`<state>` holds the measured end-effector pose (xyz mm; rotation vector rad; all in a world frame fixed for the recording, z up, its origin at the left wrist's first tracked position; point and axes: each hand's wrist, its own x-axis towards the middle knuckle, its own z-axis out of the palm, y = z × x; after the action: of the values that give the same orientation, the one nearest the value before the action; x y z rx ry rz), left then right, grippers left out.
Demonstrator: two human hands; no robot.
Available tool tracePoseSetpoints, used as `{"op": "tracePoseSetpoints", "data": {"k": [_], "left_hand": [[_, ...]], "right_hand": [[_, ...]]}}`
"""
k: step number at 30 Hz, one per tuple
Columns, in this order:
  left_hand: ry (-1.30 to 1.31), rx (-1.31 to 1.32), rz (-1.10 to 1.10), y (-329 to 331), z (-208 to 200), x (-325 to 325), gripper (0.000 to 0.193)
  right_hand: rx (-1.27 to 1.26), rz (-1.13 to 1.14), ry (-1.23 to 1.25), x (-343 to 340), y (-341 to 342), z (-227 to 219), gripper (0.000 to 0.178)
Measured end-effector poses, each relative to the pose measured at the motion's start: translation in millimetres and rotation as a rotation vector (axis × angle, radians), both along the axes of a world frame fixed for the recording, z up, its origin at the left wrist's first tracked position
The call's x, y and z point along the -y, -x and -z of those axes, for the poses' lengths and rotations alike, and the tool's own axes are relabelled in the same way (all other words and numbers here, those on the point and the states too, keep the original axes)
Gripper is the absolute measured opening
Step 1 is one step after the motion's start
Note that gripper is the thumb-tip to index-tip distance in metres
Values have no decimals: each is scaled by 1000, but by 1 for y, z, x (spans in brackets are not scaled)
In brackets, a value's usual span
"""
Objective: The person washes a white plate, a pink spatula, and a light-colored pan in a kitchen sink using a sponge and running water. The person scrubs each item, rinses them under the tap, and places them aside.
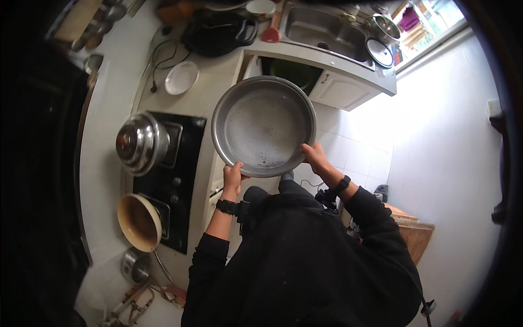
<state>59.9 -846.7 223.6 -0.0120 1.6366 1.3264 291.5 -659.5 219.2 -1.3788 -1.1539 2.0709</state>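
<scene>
A large round metal basin (pixel 261 122) is held out in front of me, its open side up. Drops or specks show on its inner bottom, and I see nothing else in it. My left hand (pixel 234 179) grips the near rim at its left, thumb on top. On the near right of the rim, my right hand (pixel 315 155) is closed with the thumb over the edge. The fingers of both hands are partly hidden under the basin. Each wrist wears a black strap.
Left is a black stove (pixel 177 180) with a lidded steel pot (pixel 140 143) and a cream frying pan (pixel 138 222). A white plate (pixel 182 78) lies on the counter. Beyond the basin, a cabinet door (pixel 344 89) stands ajar below a sink (pixel 327 32). A wooden piece (pixel 415 240) is at right.
</scene>
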Motion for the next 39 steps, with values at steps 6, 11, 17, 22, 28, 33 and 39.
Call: {"op": "tracePoseSetpoints", "data": {"k": [6, 11, 17, 22, 28, 33, 39], "left_hand": [[-74, -86, 2, 23, -4, -128, 22], [-74, -254, 185, 71, 11, -237, 18], [-36, -299, 395, 111, -13, -378, 17], [13, -423, 479, 130, -31, -488, 21], [144, -472, 606, 145, -44, -585, 28], [251, -473, 624, 140, -50, -628, 32], [363, -501, 738, 151, -54, -678, 34]], "right_hand": [[78, -116, -68, -116, -4, -24, 37], [230, 18, -198, -230, 3, 0, 47], [526, 138, -634, -360, 22, 27, 45], [492, 92, -491, -421, 29, 38, 47], [223, 68, -160, -494, 21, 49, 49], [204, -37, 3, -535, 15, 55, 47], [154, -14, 153, -557, 21, 60, 47]]}}
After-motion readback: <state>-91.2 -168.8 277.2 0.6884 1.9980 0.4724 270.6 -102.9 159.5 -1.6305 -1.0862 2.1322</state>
